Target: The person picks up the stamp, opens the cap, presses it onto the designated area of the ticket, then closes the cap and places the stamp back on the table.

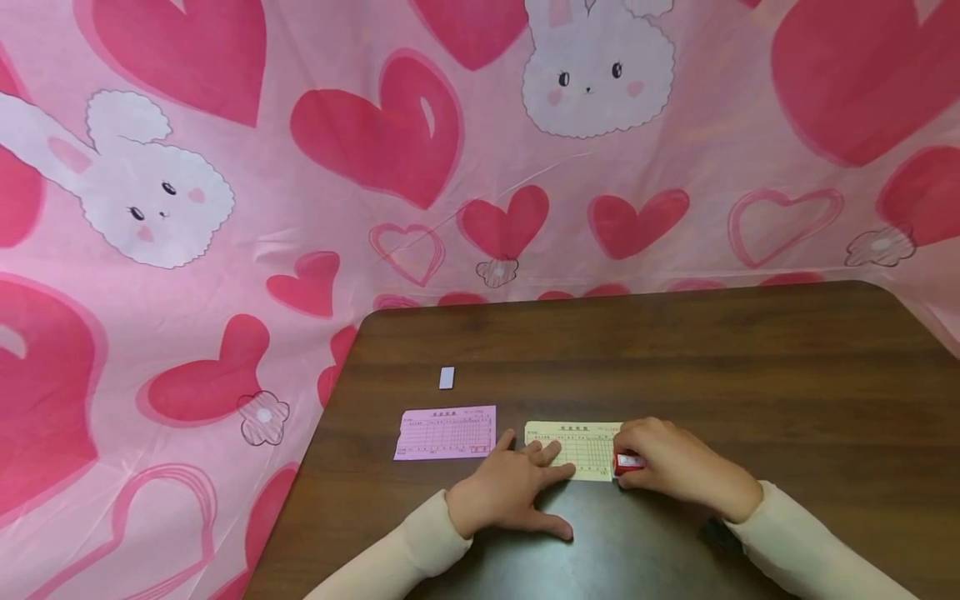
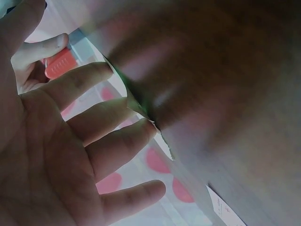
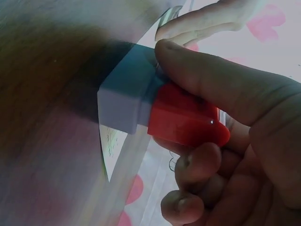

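Note:
A yellow printed slip (image 1: pixel 592 454) lies on the table with my left hand (image 1: pixel 510 490) spread over its left part, the straight fingertips touching the paper. My right hand (image 1: pixel 675 462) grips a red stamp (image 1: pixel 626 464) at the slip's right edge. In the right wrist view, thumb and fingers pinch the stamp's red handle (image 3: pixel 186 117), and its pale block-shaped base (image 3: pixel 117 108) stands over the slip's corner. To the left of my left hand lies a pink printed slip (image 1: pixel 446 433) with a small red mark in its lower right corner.
A small white rectangular piece (image 1: pixel 446 377) lies behind the pink slip. Something dark (image 1: pixel 722 535) sits partly hidden by my right wrist. The brown wooden table (image 1: pixel 675 350) ends at the back against a pink cloth (image 1: pixel 337 192) with hearts and rabbits.

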A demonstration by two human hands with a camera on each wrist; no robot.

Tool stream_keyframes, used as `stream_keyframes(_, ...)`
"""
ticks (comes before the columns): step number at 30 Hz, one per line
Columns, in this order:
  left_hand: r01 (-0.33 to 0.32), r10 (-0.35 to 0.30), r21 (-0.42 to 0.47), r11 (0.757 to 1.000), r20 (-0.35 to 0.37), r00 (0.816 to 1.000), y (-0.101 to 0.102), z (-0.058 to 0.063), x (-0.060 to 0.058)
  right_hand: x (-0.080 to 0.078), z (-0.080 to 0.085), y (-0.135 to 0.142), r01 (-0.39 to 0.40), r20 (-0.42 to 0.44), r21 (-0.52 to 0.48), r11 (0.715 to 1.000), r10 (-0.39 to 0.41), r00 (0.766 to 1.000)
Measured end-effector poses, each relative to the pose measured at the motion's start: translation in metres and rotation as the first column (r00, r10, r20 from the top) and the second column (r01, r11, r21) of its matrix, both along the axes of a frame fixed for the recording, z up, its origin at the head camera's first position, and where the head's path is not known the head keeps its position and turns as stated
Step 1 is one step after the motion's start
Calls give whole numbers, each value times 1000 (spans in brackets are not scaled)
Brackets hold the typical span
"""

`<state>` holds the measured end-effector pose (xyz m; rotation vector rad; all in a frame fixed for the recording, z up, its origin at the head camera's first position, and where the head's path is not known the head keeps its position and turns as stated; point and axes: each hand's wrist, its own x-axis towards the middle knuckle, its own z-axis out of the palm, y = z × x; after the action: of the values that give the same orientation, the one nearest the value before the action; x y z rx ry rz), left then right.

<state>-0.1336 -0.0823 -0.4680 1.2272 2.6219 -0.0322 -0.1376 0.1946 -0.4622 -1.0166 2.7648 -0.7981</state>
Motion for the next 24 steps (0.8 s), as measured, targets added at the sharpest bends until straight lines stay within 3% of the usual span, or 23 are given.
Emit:
stream_keyframes(10, -4, 3, 9, 1000, 17, 1000, 0, -4, 0, 0, -5, -3, -52, -16, -44, 998, 51, 999)
stream_keyframes(16, -6, 6, 7, 1000, 1, 1000, -1, -4, 0, -1, -2, -4, -13, 29, -12, 1000, 14, 999)
stream_keyframes(24, -4, 4, 5, 1000, -16, 1000, 0, -3, 0, 0, 2, -6, -4, 25, 19, 1000, 4, 1000)
